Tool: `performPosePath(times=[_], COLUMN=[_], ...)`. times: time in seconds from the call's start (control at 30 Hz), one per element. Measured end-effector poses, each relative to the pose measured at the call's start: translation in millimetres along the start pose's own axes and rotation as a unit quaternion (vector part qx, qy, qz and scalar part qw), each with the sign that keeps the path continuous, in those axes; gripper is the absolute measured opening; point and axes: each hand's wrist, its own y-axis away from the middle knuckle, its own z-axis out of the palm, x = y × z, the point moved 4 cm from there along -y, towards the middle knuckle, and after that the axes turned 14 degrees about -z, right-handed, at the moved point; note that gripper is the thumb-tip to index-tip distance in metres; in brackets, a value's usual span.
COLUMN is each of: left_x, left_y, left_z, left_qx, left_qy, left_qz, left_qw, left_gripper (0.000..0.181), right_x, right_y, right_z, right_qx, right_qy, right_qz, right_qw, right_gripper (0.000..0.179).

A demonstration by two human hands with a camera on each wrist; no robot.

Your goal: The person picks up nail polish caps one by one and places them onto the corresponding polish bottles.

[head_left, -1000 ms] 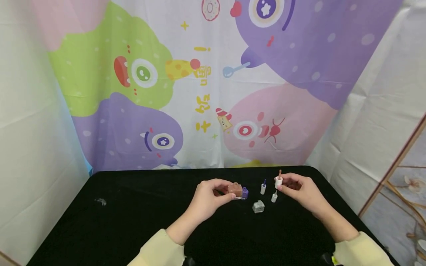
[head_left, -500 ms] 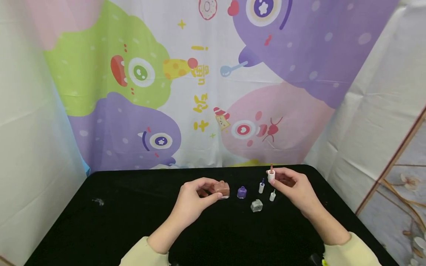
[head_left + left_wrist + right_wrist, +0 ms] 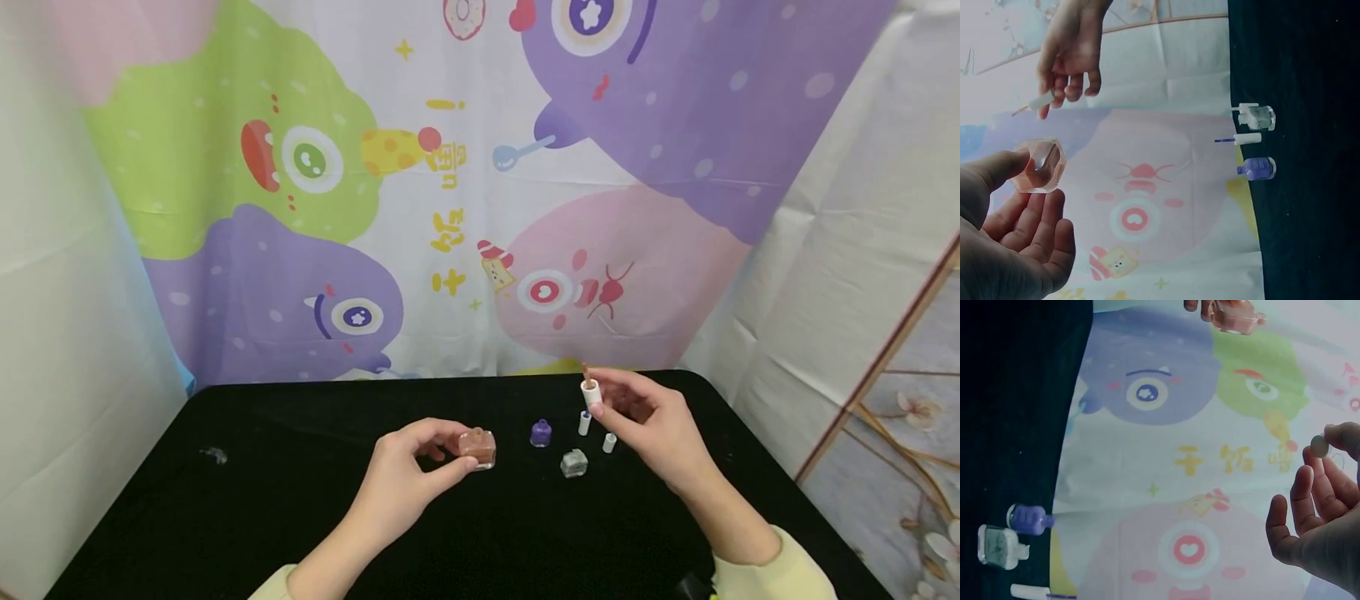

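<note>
Between thumb and fingers my left hand (image 3: 408, 471) holds a nail polish bottle (image 3: 480, 448) with pinkish-brown polish, its neck uncapped. My right hand (image 3: 651, 425) pinches a white brush cap (image 3: 591, 392) with its brown-coated brush pointing up. In the left wrist view, the bottle (image 3: 1043, 167) sits above the curled fingers, apart from the brush cap (image 3: 1042, 101). On the table stand an uncapped purple polish bottle (image 3: 541, 434) and a clear-grey polish bottle (image 3: 574, 463). Two more white brush caps, one with a purple brush (image 3: 584, 423), the other farther right (image 3: 610, 442), stand upright.
A black-covered table (image 3: 300, 500) lies under the hands. Behind it hangs a cartoon-printed curtain (image 3: 450, 333). A small clear scrap (image 3: 215, 455) lies at the table's left. A wood-edged floral panel (image 3: 900, 417) stands on the right.
My left hand has carried the brown polish bottle leftward, away from the purple bottle. The right hand has moved left and slightly up with its brush cap, over the standing caps.
</note>
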Motion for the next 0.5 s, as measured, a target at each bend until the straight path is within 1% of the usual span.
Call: performPosePath(times=[0.1,0.3,0.5], left_x=[-1.4,-2.8,-3.7], left_y=[3.6,8.7,14.3], left_z=[-1.5,-4.3,-4.7], left_qx=[-0.002,-0.001,-0.011], left_qy=[0.000,0.011,0.017], left_qz=[-0.006,-0.003,-0.015], left_qw=[1.0000,0.9999,0.9997], left_gripper=[0.028,0.026,0.025], right_x=[-4,-11,-19], right_y=[-1.3,-2.4,-2.2], right_z=[3,9,16], right_qx=[0.001,0.010,-0.006], right_qy=[-0.022,-0.040,-0.050], right_qz=[-0.012,-0.015,-0.020], right_qw=[0.9997,0.9990,0.9985], right_gripper=[0.032,0.022,0.020])
